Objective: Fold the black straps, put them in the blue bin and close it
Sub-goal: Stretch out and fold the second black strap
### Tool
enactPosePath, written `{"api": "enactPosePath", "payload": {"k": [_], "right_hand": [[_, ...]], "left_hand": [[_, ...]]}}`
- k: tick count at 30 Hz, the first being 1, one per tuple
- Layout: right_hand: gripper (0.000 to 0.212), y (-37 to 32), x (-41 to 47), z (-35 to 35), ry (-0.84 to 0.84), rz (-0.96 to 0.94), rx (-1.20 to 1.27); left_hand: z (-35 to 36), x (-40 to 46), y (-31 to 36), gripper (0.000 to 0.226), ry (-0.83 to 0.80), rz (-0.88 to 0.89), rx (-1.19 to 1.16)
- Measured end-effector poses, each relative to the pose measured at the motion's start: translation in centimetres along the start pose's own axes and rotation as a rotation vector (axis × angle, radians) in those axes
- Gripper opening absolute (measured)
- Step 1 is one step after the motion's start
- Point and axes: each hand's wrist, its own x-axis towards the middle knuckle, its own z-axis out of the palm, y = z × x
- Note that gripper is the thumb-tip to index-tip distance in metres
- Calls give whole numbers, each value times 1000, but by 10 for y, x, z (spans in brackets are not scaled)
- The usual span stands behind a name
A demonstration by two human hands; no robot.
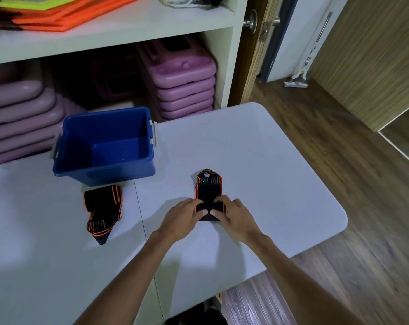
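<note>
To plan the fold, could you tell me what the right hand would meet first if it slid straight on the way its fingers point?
The right hand points left, so it would probably meet the left hand first.

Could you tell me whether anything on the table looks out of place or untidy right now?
Only mildly. The second strap lies loose and crooked in front of the blue bin, its end trailing unfolded. The bin is open, and no lid is in view. Both hands press on the other strap.
</note>
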Motion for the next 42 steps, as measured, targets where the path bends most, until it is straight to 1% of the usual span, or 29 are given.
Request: {"api": "enactPosePath", "payload": {"k": [3, 5, 10, 12, 15, 17, 19, 21, 22, 24, 25, 27, 29, 31, 33, 35, 37, 38, 40, 42], "right_hand": [[24, -1, 9, 1, 10, 97, 125], [21, -3, 13, 5, 31, 147, 150], [25, -8, 23, 10, 114, 161, -111], [29, -5, 23, 9, 176, 116, -239], [34, -2, 17, 12, 252, -70, -434], [41, -3, 8, 16, 249, -158, -453], [46, -2, 1, 18, 231, -174, -445], [41, 1, 1, 17, 214, -165, -454], [41, 2, 3, 15, 202, -158, -453], [39, 4, 7, 12, 184, -166, -423], [38, 4, 11, 9, 183, -179, -407], [38, 4, 18, 1, 136, -183, -376], [38, 3, 25, -7, 66, -159, -319], [36, 0, 32, -14, 32, -107, -214], [36, -1, 39, -18, 32, -34, -97], [39, 1, 47, -17, 43, 69, 60], [51, 1, 53, -17, 73, 159, 198], [57, 1, 56, -17, 80, 192, 227], [64, -1, 61, -16, 77, 234, 196], [59, -1, 67, -16, 61, 255, 131]], "left_hand": [[1, 10, 5, 38, 23, -124, -32], [5, 14, 9, 37, 58, -206, -39], [13, 21, 17, 34, 177, -245, 218], [11, 23, 16, 33, 172, -244, 234], [8, 22, 15, 32, 152, -325, 65], [8, 23, 14, 32, 140, -399, 1], [6, 26, 14, 32, 133, -438, -18], [4, 25, 15, 30, 165, -381, 0], [4, 22, 15, 27, 195, -303, 26], [8, 10, 10, 29, 216, -111, 70], [9, 4, 5, 35, 186, -39, 84], [10, -1, -9, 50, 119, 49, 133], [9, 4, -16, 49, 121, 74, 141], [6, 14, -14, 40, 167, 51, 62], [3, 27, -9, 37, 179, -2, -45], [-2, 40, -7, 39, 138, -86, -109], [-10, 51, -6, 38, 73, -174, -128], [-12, 56, -6, 37, 44, -201, -132], [-14, 65, -7, 35, 17, -254, -154], [-12, 71, -9, 42, 13, -311, -215]]}}
